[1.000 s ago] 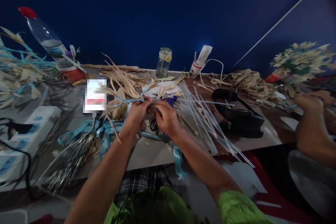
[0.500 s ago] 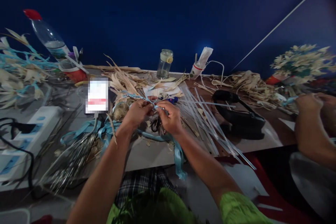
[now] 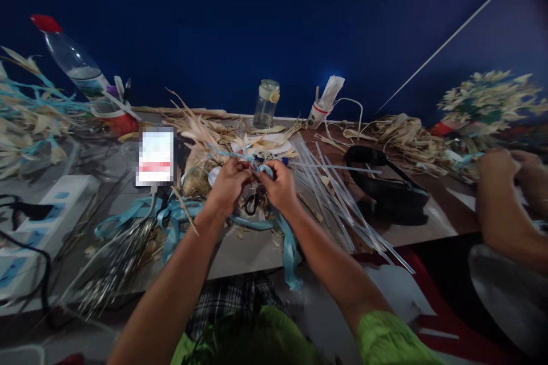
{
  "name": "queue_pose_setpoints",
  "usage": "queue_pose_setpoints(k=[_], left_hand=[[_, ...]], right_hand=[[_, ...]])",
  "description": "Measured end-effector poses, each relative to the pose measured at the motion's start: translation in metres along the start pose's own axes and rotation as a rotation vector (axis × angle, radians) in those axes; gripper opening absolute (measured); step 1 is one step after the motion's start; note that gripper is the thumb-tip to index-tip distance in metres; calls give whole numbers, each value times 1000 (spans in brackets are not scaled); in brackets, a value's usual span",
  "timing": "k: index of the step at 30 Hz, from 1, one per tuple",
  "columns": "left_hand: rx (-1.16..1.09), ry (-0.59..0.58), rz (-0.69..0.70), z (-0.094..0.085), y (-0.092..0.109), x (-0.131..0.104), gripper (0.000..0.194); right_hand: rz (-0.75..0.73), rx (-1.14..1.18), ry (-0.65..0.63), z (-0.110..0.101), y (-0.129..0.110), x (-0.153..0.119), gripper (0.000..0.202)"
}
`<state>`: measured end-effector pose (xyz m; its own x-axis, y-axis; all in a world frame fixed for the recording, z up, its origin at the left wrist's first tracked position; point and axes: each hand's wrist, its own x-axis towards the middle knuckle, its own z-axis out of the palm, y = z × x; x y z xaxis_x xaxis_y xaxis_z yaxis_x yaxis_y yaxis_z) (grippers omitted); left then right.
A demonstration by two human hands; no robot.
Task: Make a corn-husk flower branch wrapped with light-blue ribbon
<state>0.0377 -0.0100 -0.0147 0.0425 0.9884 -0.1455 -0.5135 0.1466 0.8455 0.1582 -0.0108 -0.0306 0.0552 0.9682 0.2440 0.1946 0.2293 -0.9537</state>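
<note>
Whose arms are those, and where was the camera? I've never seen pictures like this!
There's no machine here, just a person's two bare hands. One camera worn on the person's head looks forward and down. The left hand and right hand meet above a flat grey-and-brown table, both pinching thin light-blue ribbon; the exact grip is too small to see. On the table lie pale, dry, leafy strips, long clear plastic sticks and thin silvery wires. At the right edge is another person's hand.
</note>
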Motion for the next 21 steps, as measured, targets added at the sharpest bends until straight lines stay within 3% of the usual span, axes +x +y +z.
queue_pose_setpoints(k=[6, 11, 15, 21], left_hand=[[-274, -172, -147, -6, -3, 2, 17], [-203, -139, -104, -6, -2, 0, 12], [-136, -109, 14, -3, -1, -3, 11], [-222, -97, 93, 2, -3, -5, 18]], right_hand=[[306, 629, -116, -3, 5, 10, 27], [387, 744, -245, -3, 8, 12, 30], [435, 819, -313, -3, 6, 11, 27], [453, 973, -263, 0, 7, 11, 23]])
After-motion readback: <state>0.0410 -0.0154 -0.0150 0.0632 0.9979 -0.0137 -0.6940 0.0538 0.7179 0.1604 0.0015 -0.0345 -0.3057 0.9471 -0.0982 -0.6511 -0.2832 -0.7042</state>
